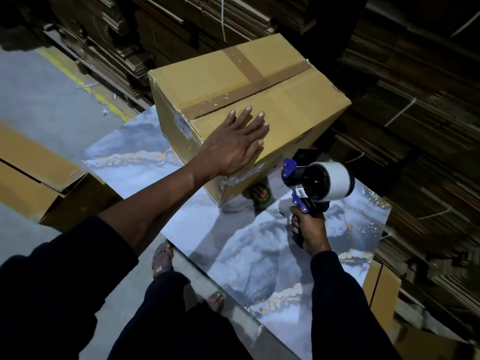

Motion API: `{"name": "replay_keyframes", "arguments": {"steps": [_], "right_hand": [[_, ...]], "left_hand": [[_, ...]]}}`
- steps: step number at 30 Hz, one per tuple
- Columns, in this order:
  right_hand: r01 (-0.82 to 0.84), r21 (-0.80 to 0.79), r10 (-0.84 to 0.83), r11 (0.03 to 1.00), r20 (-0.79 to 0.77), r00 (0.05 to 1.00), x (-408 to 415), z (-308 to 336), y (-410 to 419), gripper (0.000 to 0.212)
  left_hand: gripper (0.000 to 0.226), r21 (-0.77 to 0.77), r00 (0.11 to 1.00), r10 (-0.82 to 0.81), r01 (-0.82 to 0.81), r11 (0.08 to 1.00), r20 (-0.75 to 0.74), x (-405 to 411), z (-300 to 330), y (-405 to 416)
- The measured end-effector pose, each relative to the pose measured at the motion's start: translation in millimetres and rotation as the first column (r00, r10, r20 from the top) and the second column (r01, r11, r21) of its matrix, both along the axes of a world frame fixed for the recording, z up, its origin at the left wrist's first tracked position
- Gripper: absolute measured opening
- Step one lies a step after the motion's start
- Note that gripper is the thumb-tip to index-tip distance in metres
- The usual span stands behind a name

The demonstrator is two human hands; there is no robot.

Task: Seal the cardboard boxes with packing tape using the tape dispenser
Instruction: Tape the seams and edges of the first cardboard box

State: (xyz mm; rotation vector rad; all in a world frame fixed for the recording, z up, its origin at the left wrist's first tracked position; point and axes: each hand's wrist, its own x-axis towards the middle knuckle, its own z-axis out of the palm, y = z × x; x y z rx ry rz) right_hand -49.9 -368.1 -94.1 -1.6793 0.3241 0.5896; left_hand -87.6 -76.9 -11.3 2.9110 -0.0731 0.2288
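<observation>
Marble-patterned grey table (259, 245) carries closed brown cardboard box (285, 100), flaps shut under crossed brown tape; contents hidden. Left hand (233, 145) flat on box top, fingers straight. Right hand (310, 229), beside box, fingers wrapped round blue-black tape dispenser (315, 183) handle.

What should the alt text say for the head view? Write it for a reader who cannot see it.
A person's left hand presses flat on a cardboard box already crossed with brown tape strips, while the right hand holds a blue tape dispenser just off the box's near side. The box sits on a marble-patterned table, with flattened cardboard stacks behind.
</observation>
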Motion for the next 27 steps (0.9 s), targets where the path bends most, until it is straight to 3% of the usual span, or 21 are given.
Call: {"name": "replay_keyframes", "arguments": {"steps": [5,13,20,27], "right_hand": [[-0.013,0.147,0.023,0.989,-0.063,0.998,-10.5,20.0,-1.0,0.04],[-0.147,0.288,0.166,0.946,-0.041,0.985,-2.2,70.6,44.8,0.044],[-0.205,0.361,0.258,0.91,-0.105,0.96,27.3,106.7,97.3,0.055],[-0.275,0.277,0.29,0.921,-0.014,0.957,58.3,129.5,139.6,0.046]], "left_hand": [[0.055,-0.259,0.98,0.101,-0.054,0.964,0.171,-10.7,5.4,-6.0],[0.052,-0.295,0.929,0.214,-0.123,0.948,0.301,-13.7,-9.3,-10.9],[0.036,-0.22,0.841,0.202,-0.101,0.97,0.503,-30.1,-26.0,-18.9],[0.048,-0.042,0.814,0.099,-0.091,0.995,0.572,-41.0,-36.1,-16.5]]}}
